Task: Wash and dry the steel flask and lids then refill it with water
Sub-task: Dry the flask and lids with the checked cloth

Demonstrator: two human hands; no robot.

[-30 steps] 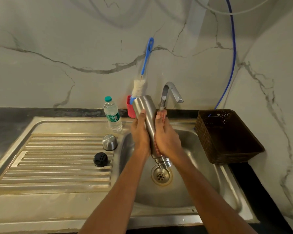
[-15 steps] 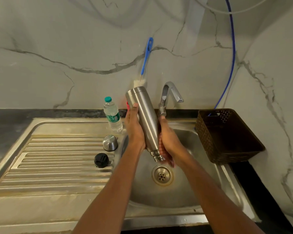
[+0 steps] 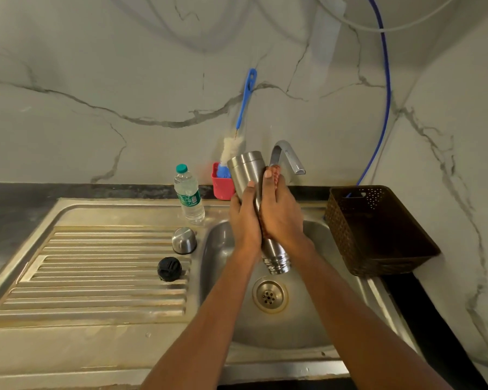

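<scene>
Over the sink your left hand grips the flask; your right hand wraps a scrubber against it. Lids, drying and refilling look undone.

the steel flask is smooth brushed metal with a satin sheen, ribbed at the neck. the sink basin is dull stainless steel. left of the basin, the ridged drainboard is the same metal, matt and stained, the domed steel lid is glossy, and the black plastic lid is matt and ribbed. right of the basin, the brown basket is perforated plastic. behind the basin, the marble wall is smooth and veined.
</scene>
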